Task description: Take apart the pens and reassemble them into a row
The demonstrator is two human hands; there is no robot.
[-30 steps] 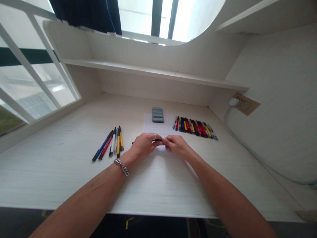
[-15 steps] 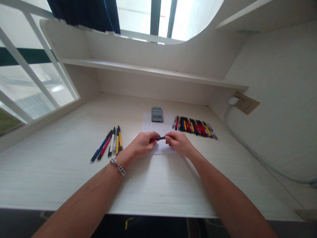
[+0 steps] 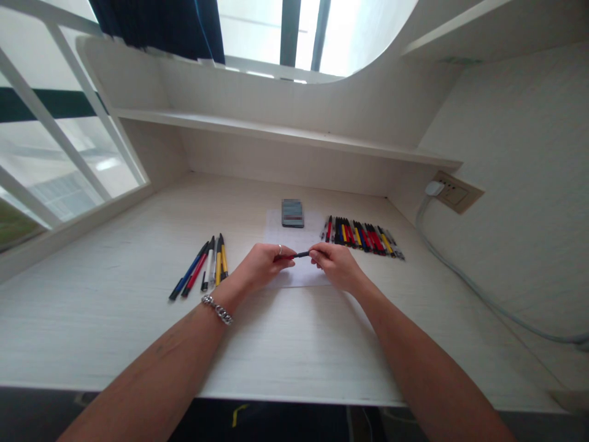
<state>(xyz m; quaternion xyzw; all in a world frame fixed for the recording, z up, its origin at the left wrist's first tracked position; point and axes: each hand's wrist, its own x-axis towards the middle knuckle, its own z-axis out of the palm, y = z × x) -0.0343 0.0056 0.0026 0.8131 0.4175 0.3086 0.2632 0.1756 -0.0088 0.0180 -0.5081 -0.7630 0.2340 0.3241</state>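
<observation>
Where left hand (image 3: pixel 263 264) faces right hand (image 3: pixel 336 264), a pen (image 3: pixel 302 254) bridges their grips.

The left hand (image 3: pixel 264 265) and right hand (image 3: pixel 339 267) are hiding the 2 ends of the pen (image 3: pixel 302 254) and part of the paper (image 3: pixel 299 275). The small device (image 3: pixel 292 213) is blurring into blocks. Picture edges are cutting off the curtain (image 3: pixel 159 31) and cable (image 3: pixel 487 301).

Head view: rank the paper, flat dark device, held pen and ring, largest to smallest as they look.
1. Paper, partly covered
2. Flat dark device
3. Held pen, visible part only; left hand and right hand hide its ends
4. Ring
</observation>
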